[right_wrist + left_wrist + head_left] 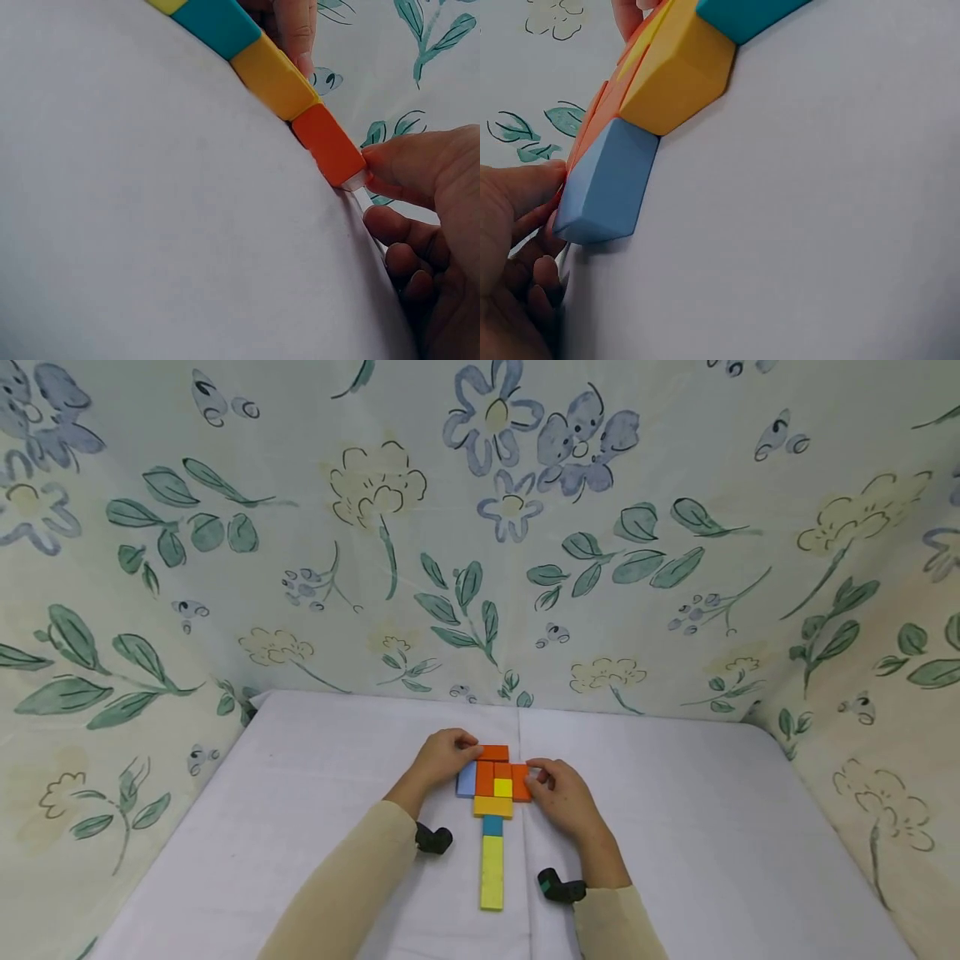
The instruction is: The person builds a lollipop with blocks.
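Flat coloured blocks lie edge to edge on the table. My left hand [444,756] pinches the left end of the topmost orange block [494,752]; in the left wrist view its thumb reaches past the light blue block [611,180]. On the other side, my right hand [564,793] holds the outer end of the right-hand orange block [328,142] with thumb and index finger, the other fingers curled below. A pale patch shows there; I cannot tell what it is. Between the hands sit more orange blocks [484,778] and a small yellow block [503,787].
Below the cluster, an amber block [492,807], a teal block [492,825] and a long yellow block [492,872] run toward me in a line. White cloth [337,752] covers the table. Floral fabric [360,635] hangs behind it and at the sides.
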Demonstrator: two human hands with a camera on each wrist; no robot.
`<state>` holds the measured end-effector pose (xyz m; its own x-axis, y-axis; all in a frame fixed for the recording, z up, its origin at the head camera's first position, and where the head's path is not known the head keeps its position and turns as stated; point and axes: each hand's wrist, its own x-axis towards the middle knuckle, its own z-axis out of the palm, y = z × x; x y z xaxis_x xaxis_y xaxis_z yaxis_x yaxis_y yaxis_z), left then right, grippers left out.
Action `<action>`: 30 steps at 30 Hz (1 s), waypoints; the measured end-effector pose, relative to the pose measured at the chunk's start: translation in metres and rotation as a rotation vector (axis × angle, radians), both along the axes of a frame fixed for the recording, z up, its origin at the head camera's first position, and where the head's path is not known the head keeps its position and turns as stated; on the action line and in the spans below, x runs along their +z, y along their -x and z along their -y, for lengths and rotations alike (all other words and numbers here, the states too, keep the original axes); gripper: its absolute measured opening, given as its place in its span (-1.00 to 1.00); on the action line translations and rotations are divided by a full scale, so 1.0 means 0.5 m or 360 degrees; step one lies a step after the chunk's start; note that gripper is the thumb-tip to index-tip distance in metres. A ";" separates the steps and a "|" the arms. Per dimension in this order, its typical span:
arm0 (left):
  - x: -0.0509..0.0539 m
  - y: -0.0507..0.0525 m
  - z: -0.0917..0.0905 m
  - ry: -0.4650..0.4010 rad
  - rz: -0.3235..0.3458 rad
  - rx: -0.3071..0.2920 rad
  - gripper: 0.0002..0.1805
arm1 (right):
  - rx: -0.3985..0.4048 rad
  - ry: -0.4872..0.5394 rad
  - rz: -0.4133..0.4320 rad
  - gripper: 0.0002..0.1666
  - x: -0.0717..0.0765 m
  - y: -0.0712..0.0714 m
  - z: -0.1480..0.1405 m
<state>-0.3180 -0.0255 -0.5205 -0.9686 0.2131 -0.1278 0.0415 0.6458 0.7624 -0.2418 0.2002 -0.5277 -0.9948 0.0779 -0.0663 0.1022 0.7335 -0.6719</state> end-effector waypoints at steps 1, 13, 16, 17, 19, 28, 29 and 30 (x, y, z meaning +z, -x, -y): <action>-0.002 0.001 -0.001 0.0005 -0.0009 0.0011 -0.66 | 0.0001 -0.0001 -0.0003 -0.56 0.000 0.000 0.000; -0.010 0.003 -0.001 0.0007 -0.0053 0.0023 -0.73 | 0.0024 -0.0003 -0.0008 -0.55 -0.005 0.003 0.002; -0.010 0.003 0.000 0.0009 -0.0068 0.0022 -0.73 | 0.0026 -0.0002 -0.0008 -0.55 -0.004 0.004 0.003; -0.010 0.003 0.001 0.0009 -0.0072 0.0023 -0.72 | 0.0023 -0.0004 -0.0010 -0.55 -0.004 0.005 0.003; -0.011 0.003 0.002 0.0005 -0.0071 0.0025 -0.71 | 0.0016 -0.0003 -0.0015 -0.55 -0.004 0.005 0.004; -0.021 -0.009 0.005 -0.0044 -0.0081 0.0055 -0.58 | -0.0001 -0.0011 -0.0047 -0.56 -0.008 0.002 0.003; -0.023 -0.011 0.006 -0.0043 -0.0090 0.0057 -0.57 | -0.0006 -0.0005 -0.0043 -0.56 -0.007 0.000 0.003; -0.024 -0.014 0.007 -0.0042 -0.0103 0.0059 -0.56 | -0.0013 0.0001 -0.0039 -0.57 -0.007 0.000 0.003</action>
<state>-0.3111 -0.0289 -0.5327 -0.9819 0.1795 -0.0598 0.0675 0.6276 0.7756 -0.2416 0.1988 -0.5310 -0.9954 0.0862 -0.0419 0.0918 0.7321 -0.6750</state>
